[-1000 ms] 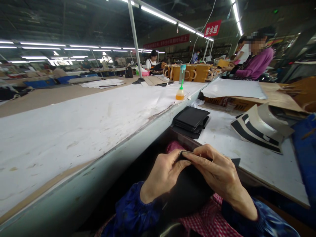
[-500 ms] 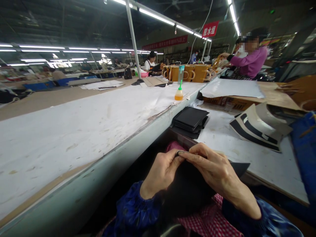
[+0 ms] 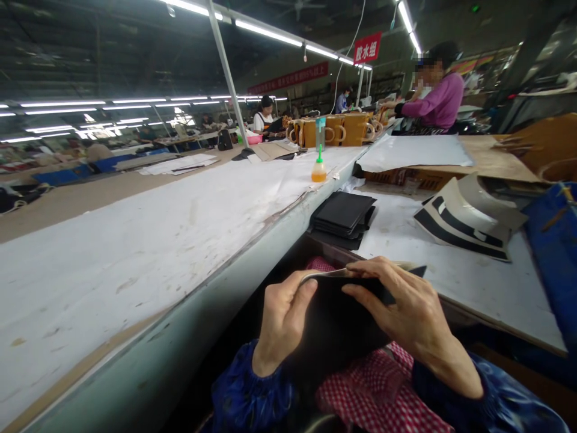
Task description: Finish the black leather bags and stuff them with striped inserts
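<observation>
A flat black leather piece [image 3: 336, 325] rests over my lap, its pale upper edge showing. My left hand [image 3: 283, 319] is wrapped round its left end, thumb on the front. My right hand [image 3: 401, 313] grips its top right part, fingers curled over the upper edge. Both hands sit low, just in front of the worktable edge. Beneath the piece lies a red checked cloth [image 3: 374, 391].
A stack of black pieces [image 3: 342, 213] and fanned black-and-cream pieces [image 3: 469, 219] lie on the white worktable [image 3: 478, 288]. An orange glue bottle [image 3: 318, 171] stands on the long conveyor table [image 3: 157, 228]. A person in purple [image 3: 435, 99] works at the far right beside tan bags [image 3: 336, 129].
My hands have moved apart from pinching the top edge together. The black piece is now held wider and flatter, and the view has shifted slightly.
</observation>
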### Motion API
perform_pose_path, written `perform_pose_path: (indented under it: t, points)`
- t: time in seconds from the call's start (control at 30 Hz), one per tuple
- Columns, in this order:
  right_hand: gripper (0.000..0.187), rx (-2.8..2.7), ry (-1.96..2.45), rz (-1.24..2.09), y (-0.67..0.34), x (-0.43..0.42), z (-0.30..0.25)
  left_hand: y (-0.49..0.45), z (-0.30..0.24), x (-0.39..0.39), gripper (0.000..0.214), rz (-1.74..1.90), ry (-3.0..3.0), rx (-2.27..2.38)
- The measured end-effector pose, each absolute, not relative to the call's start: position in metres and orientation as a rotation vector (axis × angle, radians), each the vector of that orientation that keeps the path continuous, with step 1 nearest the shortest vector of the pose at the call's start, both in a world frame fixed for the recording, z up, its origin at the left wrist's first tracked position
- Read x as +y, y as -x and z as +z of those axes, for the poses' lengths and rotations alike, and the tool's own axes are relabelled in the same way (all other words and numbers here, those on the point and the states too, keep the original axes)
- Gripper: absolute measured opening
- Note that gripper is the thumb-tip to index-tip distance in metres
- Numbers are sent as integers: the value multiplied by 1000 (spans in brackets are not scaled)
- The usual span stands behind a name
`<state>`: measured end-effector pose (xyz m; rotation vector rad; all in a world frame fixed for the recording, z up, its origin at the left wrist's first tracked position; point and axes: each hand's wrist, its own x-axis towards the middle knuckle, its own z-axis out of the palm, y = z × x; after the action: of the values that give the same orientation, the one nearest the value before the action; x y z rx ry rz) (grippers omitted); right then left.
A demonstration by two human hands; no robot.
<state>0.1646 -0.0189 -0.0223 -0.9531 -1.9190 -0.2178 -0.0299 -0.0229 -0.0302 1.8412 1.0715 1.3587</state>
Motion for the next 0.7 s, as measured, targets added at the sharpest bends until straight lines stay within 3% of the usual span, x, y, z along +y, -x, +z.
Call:
perform_pose_path:
  t: [0.1, 0.57, 0.7]
  points:
    - [2, -1854, 952, -118, -165, -19, -24, 31, -29, -26, 27, 1396, -1890, 1086]
    - [6, -1801, 1003, -19, -161, -14, -30, 35, -32, -30, 26, 1403, -1979, 1018]
    - [15, -1803, 1103, -68, -166, -10, -34, 38, -34, -30, 27, 1384, -1925, 1094]
